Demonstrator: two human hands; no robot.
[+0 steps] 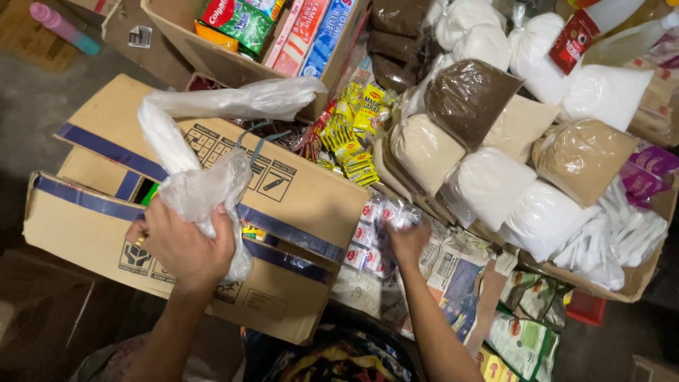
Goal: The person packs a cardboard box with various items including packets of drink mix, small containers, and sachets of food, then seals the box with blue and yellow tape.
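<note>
Head view, looking straight down: the left hand (pixel 185 244) is closed around a bunched clear plastic bag (pixel 205 187), fingers curled and pressed into the crumpled film, thumb side toward the body. The bag's long twisted tail (pixel 233 99) runs up and then right, arching over the top of a closed cardboard box (pixel 297 205). That box is sealed with strips of dark blue tape (pixel 290 233), and the left hand rests on its near half, close to its left edge.

The right hand (pixel 408 242) lies just past the box's right edge, on a strip of small red-and-white sachets (pixel 368 237). Its fingers (pixel 397 233) are bent down onto the sachets; whether they pinch one or only press on them cannot be told, as the back of the hand hides the tips. Under the sachets lies printed newspaper (pixel 453 272).

Beyond the right hand, a low cardboard tray (pixel 640 279) holds many tied plastic bags of white powder (pixel 495 184), tan powder (pixel 424 148) and dark brown powder (pixel 467 95). Between tray and box hang strips of yellow sachets (pixel 353 134). At the far edge stands an open carton (pixel 212 60) with upright packets in it. Green-and-white pouches (pixel 527 332) lie near the right forearm.
</note>
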